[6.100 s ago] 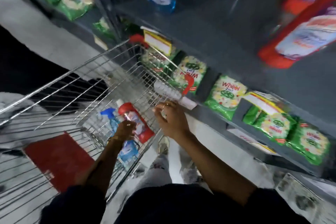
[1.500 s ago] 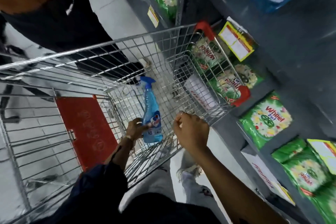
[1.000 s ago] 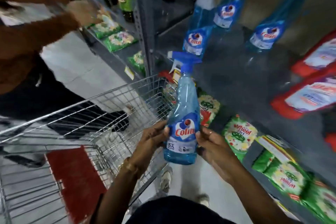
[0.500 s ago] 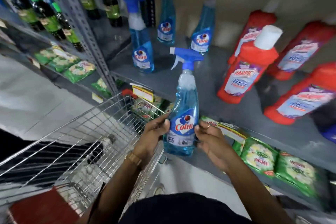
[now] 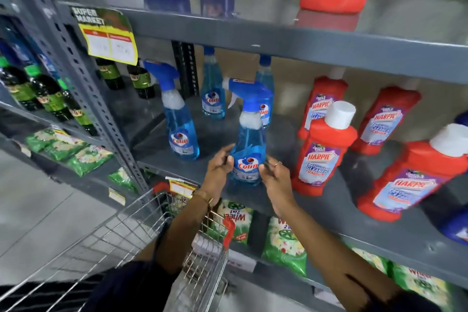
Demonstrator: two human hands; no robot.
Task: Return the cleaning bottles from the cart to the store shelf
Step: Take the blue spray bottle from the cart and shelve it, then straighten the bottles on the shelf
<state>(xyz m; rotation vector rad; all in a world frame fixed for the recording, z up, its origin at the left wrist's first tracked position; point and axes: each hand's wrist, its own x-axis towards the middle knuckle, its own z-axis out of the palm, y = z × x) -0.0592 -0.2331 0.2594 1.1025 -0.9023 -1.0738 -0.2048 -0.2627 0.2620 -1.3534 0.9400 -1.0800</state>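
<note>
On the grey shelf (image 5: pixel 298 200), at its front edge, a blue spray bottle (image 5: pixel 249 149) stands upright between a person's two hands. The shelf runs wide across the view, with red cleaner bottles (image 5: pixel 319 157) lined up to the right and three more blue spray bottles (image 5: pixel 180 132) standing to the left and behind. The wire cart (image 5: pixel 141 243) sits below and to the left, pushed up against the lower shelf of green packets (image 5: pixel 283 243); from where I stand I can't see whether anything is left inside it.

The bottle's long axis runs straight up and down, trigger head at the top and pointing left. Its base looks to be resting on the shelf, though the fingers hide part of the bottom edge. It lies directly ahead of both hands, neither one clearly nearer.

The left hand (image 5: pixel 218 168) is cupped against the bottle's left side, fingers loosely curled and touching the label. The right hand (image 5: pixel 274 175) is cupped at the right side, fingertips at or just off the label; I can't tell if they still press. Neither looks like a firm grip.

I'd judge the bottle is being set down, and letting go means both hands parting sideways and drawing back toward the cart without nudging the red bottle just beside the right hand.
</note>
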